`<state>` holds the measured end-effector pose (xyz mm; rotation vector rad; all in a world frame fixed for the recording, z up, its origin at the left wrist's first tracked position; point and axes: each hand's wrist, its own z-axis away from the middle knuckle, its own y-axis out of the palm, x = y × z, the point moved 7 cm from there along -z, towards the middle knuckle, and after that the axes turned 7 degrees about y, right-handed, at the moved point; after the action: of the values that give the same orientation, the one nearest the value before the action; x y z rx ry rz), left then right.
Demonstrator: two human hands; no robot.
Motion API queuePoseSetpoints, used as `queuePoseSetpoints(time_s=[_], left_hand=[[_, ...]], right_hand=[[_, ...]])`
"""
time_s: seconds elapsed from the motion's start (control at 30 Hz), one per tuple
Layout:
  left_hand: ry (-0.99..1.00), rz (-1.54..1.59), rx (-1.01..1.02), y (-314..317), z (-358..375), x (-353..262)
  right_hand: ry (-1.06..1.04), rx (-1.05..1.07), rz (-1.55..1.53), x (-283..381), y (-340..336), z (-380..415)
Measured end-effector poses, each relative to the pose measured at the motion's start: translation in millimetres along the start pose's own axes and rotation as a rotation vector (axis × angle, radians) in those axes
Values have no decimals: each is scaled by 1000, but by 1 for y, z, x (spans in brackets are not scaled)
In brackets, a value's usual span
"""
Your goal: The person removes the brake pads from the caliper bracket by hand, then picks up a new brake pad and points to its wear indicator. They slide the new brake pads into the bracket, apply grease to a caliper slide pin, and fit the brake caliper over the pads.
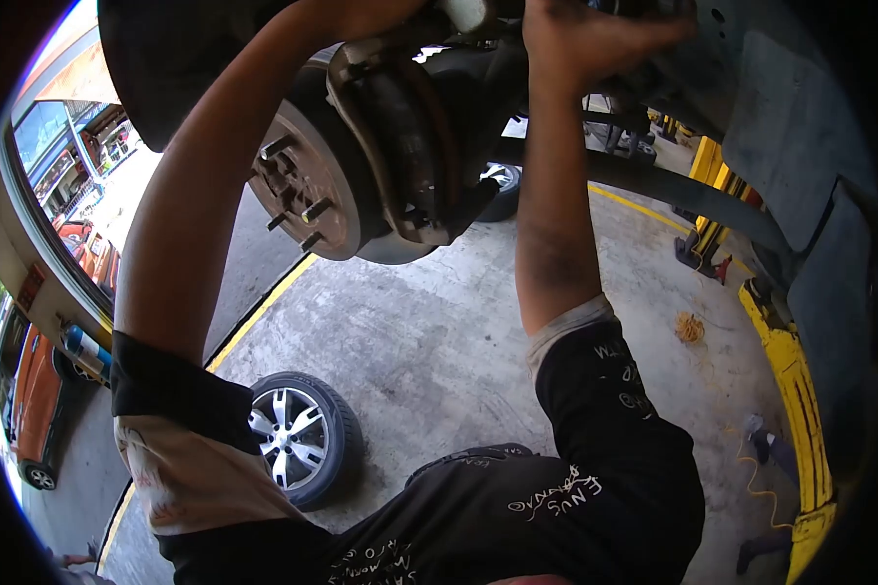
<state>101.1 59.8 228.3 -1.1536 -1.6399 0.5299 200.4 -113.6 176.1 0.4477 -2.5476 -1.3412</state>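
Note:
Both my arms reach up to the underside of a raised vehicle. My left hand (366, 15) is at the top edge, above the brake disc (307, 180) with its protruding studs and beside the brake caliper (400, 156); its fingers are hidden. To the right of the caliper, my right hand (590, 44) is among dark suspension parts near the inner wheel well. One digit stretches rightward, while the rest are cut off or in shadow. Whether either hand holds something cannot be made out.
A wheel (288, 439) lies on the concrete floor below, another (499, 190) farther back. At right are a yellow lift arm (795, 409), a yellow post (710, 190) and a person's legs (776, 453). An orange car (41, 390) stands at left.

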Motion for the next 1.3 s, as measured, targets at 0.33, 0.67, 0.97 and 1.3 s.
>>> queuePoseSetpoints(time_s=[0.33, 0.67, 0.97, 1.3], left_hand=[[-176, 231, -75, 12, -1, 26], [-99, 737, -454, -40, 16, -13], [36, 555, -439, -30, 6, -29], [-39, 605, -398, -27, 12, -24]], right_hand=[[-188, -28, 236, 13, 7, 4], [-379, -79, 309, 26, 8, 16], [-563, -178, 251, 33, -2, 16], [-430, -129, 212, 26, 7, 18]])
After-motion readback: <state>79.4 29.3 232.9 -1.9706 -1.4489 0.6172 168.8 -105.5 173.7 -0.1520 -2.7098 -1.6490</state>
